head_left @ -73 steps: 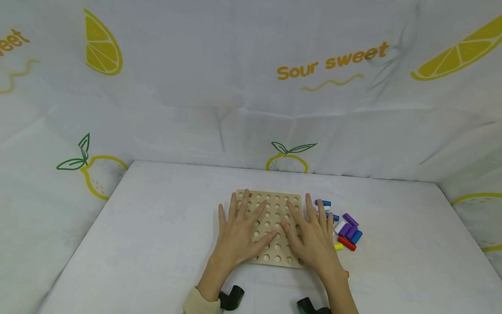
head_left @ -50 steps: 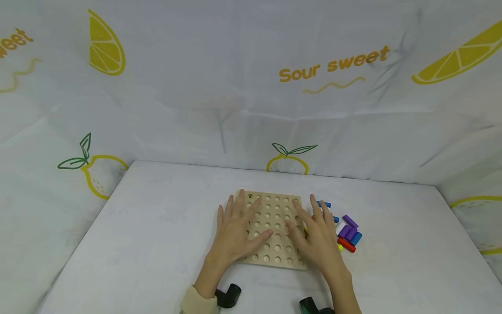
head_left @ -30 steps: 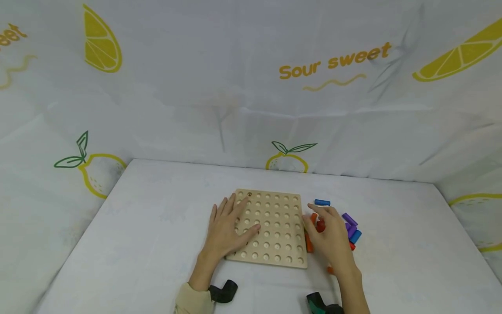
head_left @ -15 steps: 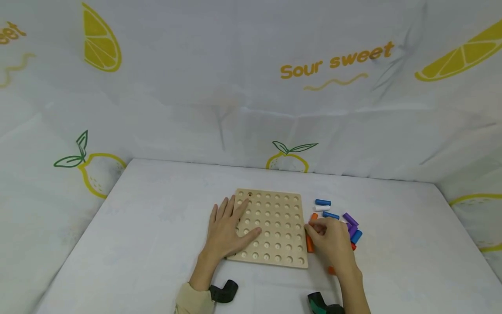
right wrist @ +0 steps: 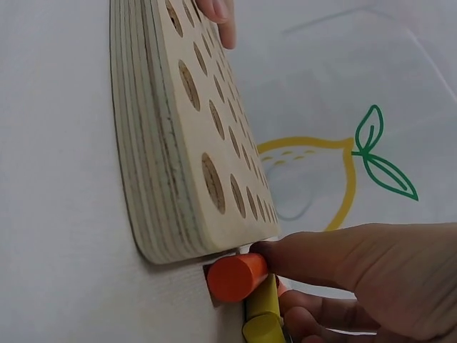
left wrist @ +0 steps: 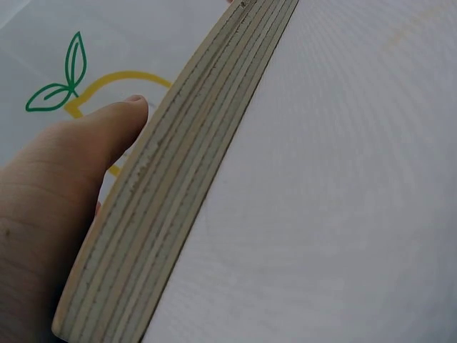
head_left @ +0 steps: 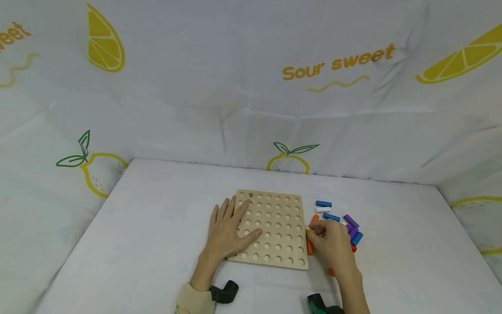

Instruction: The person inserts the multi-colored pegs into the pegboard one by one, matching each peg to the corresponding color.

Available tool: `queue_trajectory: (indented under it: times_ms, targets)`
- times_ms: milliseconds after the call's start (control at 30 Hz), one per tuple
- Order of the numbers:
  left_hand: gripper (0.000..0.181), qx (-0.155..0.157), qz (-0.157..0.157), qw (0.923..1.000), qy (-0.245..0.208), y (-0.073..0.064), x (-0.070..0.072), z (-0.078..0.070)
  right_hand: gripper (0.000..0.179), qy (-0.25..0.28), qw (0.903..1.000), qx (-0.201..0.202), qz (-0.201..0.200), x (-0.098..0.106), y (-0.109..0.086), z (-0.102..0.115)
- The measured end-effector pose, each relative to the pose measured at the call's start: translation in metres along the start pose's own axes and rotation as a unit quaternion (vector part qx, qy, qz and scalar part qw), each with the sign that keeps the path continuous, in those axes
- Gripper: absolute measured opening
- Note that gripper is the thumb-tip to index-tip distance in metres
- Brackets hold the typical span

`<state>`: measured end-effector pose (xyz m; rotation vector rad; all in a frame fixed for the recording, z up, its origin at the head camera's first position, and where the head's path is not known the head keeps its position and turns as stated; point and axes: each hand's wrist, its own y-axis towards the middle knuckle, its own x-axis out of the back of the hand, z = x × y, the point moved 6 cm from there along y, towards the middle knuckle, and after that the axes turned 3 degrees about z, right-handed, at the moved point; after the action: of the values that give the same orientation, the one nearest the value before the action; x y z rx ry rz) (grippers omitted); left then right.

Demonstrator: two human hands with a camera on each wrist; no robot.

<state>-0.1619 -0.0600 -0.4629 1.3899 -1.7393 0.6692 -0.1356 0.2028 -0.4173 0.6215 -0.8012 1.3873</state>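
A light wooden pegboard (head_left: 276, 226) with rows of round holes lies flat on the table. My left hand (head_left: 227, 233) rests spread over its left side, thumb reaching across the holes; the left wrist view shows the thumb beside the board's layered edge (left wrist: 171, 171). Just off the right edge, my right hand (head_left: 333, 242) has curled fingers, with the thumb and fingertips pinching a yellow peg (head_left: 310, 229), mostly hidden in the head view. In the right wrist view, an orange peg (right wrist: 235, 277) lies beside the board's corner, under the thumb.
Right of the board lie loose pegs: blue pegs (head_left: 323, 203), a white peg (head_left: 323, 209), purple pegs (head_left: 351, 220) and a red peg (head_left: 354, 248), some partly covered by the right hand. A white cloth with lemon prints (head_left: 251, 87) hangs behind the white table (head_left: 157, 226).
My right hand has left the board for the pegs on its right, and its fingers have curled around a yellow peg. My left hand has shifted slightly left on the board.
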Motion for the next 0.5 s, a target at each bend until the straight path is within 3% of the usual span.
queue_trajectory:
  times_ms: [500]
  targets:
    - [0.089,0.003,0.003,1.0,0.005,-0.0004,-0.0007,0.0004,0.025,-0.004,0.9989,-0.042,0.022,-0.0077,-0.0005,-0.0002]
